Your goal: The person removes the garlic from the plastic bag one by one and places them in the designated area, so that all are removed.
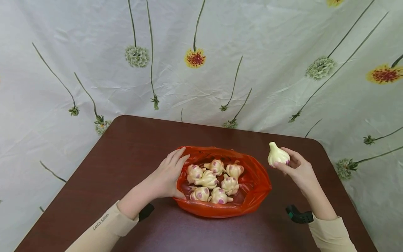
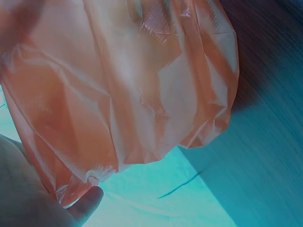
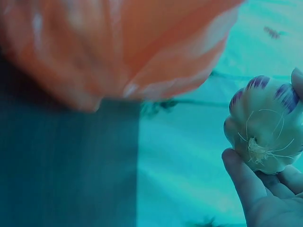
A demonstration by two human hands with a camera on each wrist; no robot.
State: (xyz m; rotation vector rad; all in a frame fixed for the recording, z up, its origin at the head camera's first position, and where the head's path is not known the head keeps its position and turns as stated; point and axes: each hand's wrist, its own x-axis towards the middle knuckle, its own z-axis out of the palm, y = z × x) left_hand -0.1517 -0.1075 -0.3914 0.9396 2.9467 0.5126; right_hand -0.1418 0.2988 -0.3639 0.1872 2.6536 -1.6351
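A red plastic bag [image 1: 220,211] stands with its mouth wide on the table, and several garlic bulbs [image 1: 208,180] with purple streaks lie inside. My left hand [image 1: 167,173] holds the bag's left rim, its fingers at the far side and its thumb at the near side. To the right of the bag and above the table, my right hand [image 1: 300,171] grips one garlic bulb [image 1: 278,155], stem up. In the right wrist view, the root end of that garlic bulb [image 3: 265,137] shows between thumb and fingers. The left wrist view shows the bag's outer wall [image 2: 128,94].
The dark brown table [image 1: 132,140] has rounded far corners. Behind it hangs a pale cloth [image 1: 170,80] printed with flowers and stems. Dark bands [image 1: 299,215] with a camera sit at both wrists.
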